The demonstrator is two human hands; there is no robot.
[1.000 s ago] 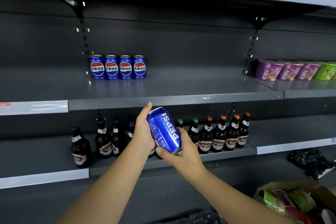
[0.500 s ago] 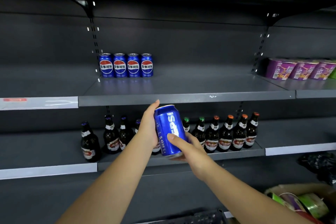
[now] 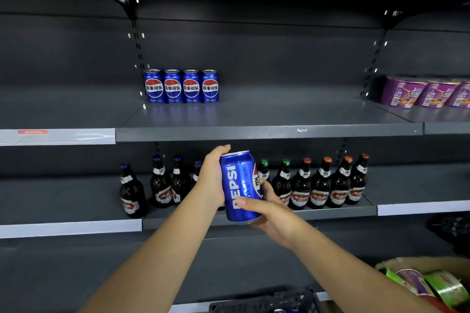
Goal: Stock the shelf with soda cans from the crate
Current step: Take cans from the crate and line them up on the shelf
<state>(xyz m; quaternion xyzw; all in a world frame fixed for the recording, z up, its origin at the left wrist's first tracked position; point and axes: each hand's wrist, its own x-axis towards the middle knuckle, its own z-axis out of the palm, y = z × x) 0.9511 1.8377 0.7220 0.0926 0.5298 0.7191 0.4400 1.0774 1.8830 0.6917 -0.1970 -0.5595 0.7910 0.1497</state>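
A blue Pepsi can point(image 3: 239, 185) is held nearly upright just below the front edge of the middle shelf point(image 3: 254, 132). It is gripped by the left hand point(image 3: 209, 180) at its 9 o'clock and by the right hand point(image 3: 273, 213) at its 5 o'clock. Four shelved cans point(image 3: 181, 86) are seen at 11 o'clock.

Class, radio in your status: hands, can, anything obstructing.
Left hand and right hand grip Pepsi can, near upright. Four cans on middle shelf. Its front edge above held can.
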